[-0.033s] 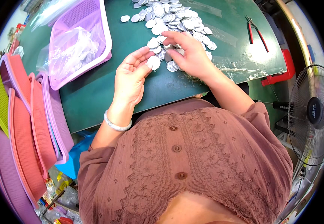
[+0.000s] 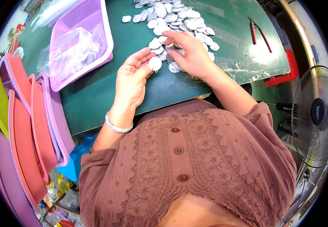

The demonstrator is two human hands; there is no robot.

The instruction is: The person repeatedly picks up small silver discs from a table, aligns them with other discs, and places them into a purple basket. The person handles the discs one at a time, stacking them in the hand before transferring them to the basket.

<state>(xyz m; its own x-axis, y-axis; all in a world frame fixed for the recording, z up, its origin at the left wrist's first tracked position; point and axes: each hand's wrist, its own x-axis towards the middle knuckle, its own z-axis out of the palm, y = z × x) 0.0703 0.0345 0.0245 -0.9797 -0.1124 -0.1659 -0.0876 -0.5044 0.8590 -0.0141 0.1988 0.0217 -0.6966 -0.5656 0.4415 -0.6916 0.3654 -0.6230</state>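
My left hand (image 2: 133,77) pinches a round silver medal (image 2: 155,63) between thumb and fingertips, just above the table's near side. The medal has a small loop at its lower edge. My right hand (image 2: 191,53) curves over the near end of a pile of similar silver medals (image 2: 179,19), its thumb and forefinger apart. Greyish discs show beside that thumb, partly covered by the hand; none is plainly gripped. Some medals in the pile carry a raised pattern, while others show plain faces.
On the green table (image 2: 92,109) stands a purple basket (image 2: 109,41) containing a clear plastic bag (image 2: 79,47). Red-handled pliers (image 2: 261,34) lie at the far right. Stacked coloured baskets (image 2: 24,132) rise at the left; a fan (image 2: 315,113) stands at the right.
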